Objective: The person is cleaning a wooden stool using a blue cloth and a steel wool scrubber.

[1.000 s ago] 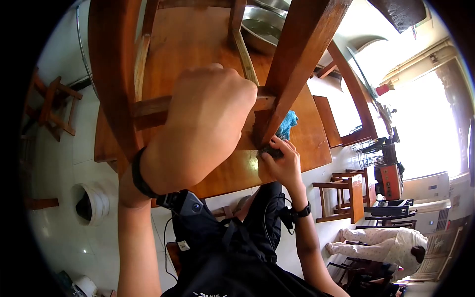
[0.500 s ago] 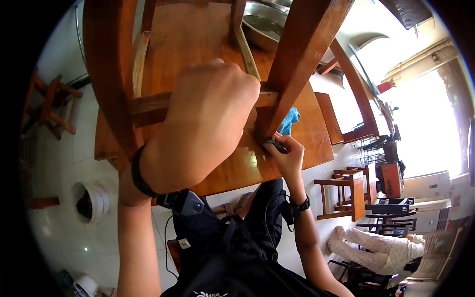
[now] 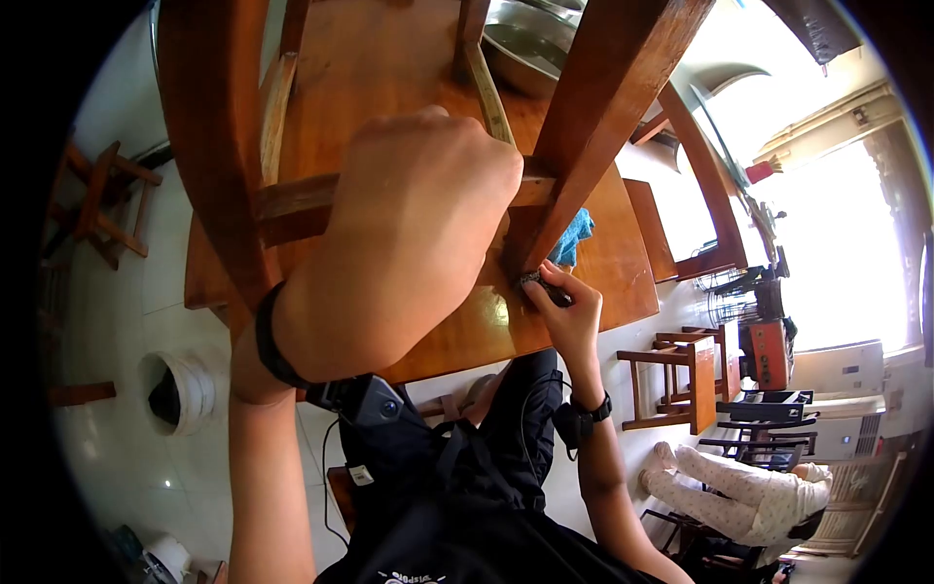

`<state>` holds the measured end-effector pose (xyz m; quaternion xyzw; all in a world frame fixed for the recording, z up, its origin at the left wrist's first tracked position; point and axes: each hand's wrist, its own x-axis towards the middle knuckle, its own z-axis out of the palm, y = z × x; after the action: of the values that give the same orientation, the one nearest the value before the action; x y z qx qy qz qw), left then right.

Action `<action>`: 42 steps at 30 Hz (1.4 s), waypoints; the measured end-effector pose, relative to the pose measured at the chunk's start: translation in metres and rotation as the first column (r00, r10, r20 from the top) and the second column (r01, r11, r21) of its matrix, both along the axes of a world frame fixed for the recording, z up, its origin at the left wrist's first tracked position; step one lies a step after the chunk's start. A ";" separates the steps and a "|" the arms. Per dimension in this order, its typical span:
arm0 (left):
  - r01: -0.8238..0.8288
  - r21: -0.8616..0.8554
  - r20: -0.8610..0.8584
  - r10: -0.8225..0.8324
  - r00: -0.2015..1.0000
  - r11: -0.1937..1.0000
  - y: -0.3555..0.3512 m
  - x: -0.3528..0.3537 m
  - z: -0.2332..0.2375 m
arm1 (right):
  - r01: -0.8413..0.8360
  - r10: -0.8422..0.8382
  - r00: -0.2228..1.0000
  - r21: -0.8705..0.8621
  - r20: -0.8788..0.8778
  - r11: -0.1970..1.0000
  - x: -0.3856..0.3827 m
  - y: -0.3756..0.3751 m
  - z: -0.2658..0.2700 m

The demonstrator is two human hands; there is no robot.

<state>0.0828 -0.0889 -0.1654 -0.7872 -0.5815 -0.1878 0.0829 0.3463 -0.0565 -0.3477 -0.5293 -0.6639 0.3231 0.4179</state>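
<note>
A brown wooden stool or chair [image 3: 608, 107] stands on the tabletop, its legs rising toward me. My left hand [image 3: 418, 224] is closed in a fist over its crossbar [image 3: 297, 200], which shows on both sides of the hand; the fingertips are hidden behind it. Low at the base of the right-hand leg, my right hand [image 3: 572, 307] pinches a small dark, speckled scouring pad [image 3: 553, 290] against the wood. Just behind that leg lies a crumpled blue cloth [image 3: 574, 238] on the wooden table [image 3: 623, 282].
Metal basins [image 3: 525, 49] holding cloudy water stand at the table's far side. A white bucket [image 3: 190, 394] is on the floor to the left. More wooden stools [image 3: 671, 380] stand to the right, and a person in pale trousers [image 3: 730, 492] is beyond them.
My left fist has shifted slightly right in view along with the right leg. The scouring pad in my right hand has turned a little, staying by the leg's base.
</note>
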 end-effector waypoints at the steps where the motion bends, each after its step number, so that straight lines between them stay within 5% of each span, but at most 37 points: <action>1: 0.000 0.012 0.005 0.000 1.000 1.000 0.000 0.001 0.000 | 0.004 -0.004 1.000 -0.003 -0.001 1.000 0.000 -0.001 -0.003; 4: 0.017 0.050 0.018 -0.017 1.000 0.999 0.000 -0.001 -0.002 | 0.052 -0.054 0.998 -0.045 -0.044 0.998 0.000 0.001 -0.008; 13: -0.036 -0.024 -0.042 0.035 0.998 0.999 0.000 0.001 0.002 | 0.037 -0.100 0.905 0.156 0.414 0.987 0.004 0.002 -0.001; 15: -0.042 -0.023 -0.053 0.040 0.998 0.999 0.000 0.002 0.003 | -0.085 -0.015 0.893 0.202 0.450 0.976 0.005 0.003 0.003; 22: -0.036 -0.036 -0.044 0.035 0.998 0.999 0.001 0.001 0.000 | -0.175 0.097 0.913 0.168 0.395 0.970 0.014 0.010 -0.003; 27: -0.031 -0.024 -0.035 0.030 0.999 0.999 -0.002 0.003 0.003 | 0.038 -0.128 0.888 0.207 0.441 0.978 -0.002 0.001 -0.004; 39: 0.016 0.057 0.025 -0.018 1.000 0.998 -0.001 -0.002 0.000 | 0.022 -0.121 0.940 0.298 0.318 0.954 0.010 0.010 -0.019; 42: 0.030 0.024 0.021 -0.030 0.999 0.999 -0.002 -0.002 0.004 | 0.044 -0.189 0.895 0.341 0.405 0.939 0.002 0.005 -0.016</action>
<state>0.0813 -0.0907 -0.1618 -0.7928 -0.5682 -0.2041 0.0831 0.3488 -0.0517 -0.3637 -0.5511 -0.7502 0.0587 0.3605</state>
